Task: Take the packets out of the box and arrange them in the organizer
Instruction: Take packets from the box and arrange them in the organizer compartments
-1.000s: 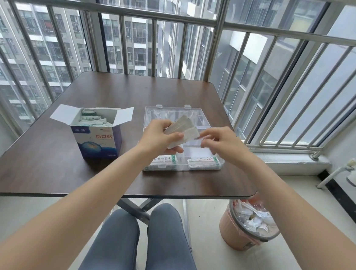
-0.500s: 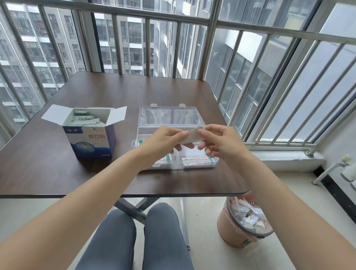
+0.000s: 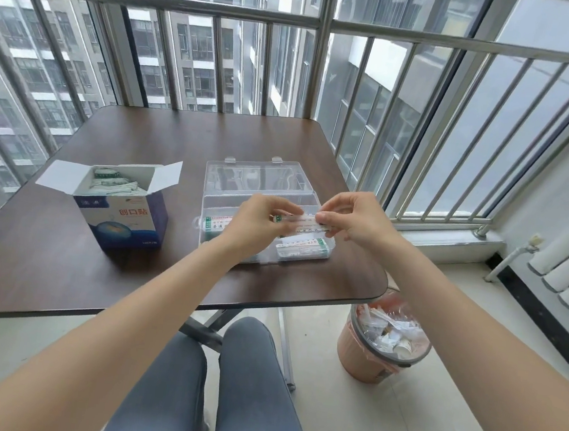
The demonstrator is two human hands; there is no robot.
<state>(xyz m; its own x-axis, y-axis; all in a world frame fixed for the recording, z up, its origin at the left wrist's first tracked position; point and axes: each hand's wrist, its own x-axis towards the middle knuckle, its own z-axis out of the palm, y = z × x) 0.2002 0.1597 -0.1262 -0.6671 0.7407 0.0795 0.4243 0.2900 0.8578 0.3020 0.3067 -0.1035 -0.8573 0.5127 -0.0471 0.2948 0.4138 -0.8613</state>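
Head view, sole view on record.

Item 1: bench (image 3: 58, 260), dark wood, set against a barred window.

Item 2: box (image 3: 124, 211), blue and white, flaps open, stood at the left of the bench; packets (image 3: 109, 183) are seen piled inside, so the task is judged partly done.

Item 3: organizer (image 3: 265, 184), clear plastic, lid tipped back, placed just right of the box. A packet row (image 3: 302, 249) is laid flat in the near right compartment; a green-ended packet (image 3: 211, 226) is seen at the near left, partly hidden by the wrist.

Item 4: held stack of packets (image 3: 301, 222), kept level above the organizer's middle, presumably to be squared before being lowered in.

Item 5: left hand (image 3: 257, 226), grip closed by fingertips on the stack's left end.

Item 6: right hand (image 3: 353, 219), grip pinched on the right end, thumb below, fingers curled.

Item 7: waste bin (image 3: 381, 350), pink, filled, stood on the floor to the right.
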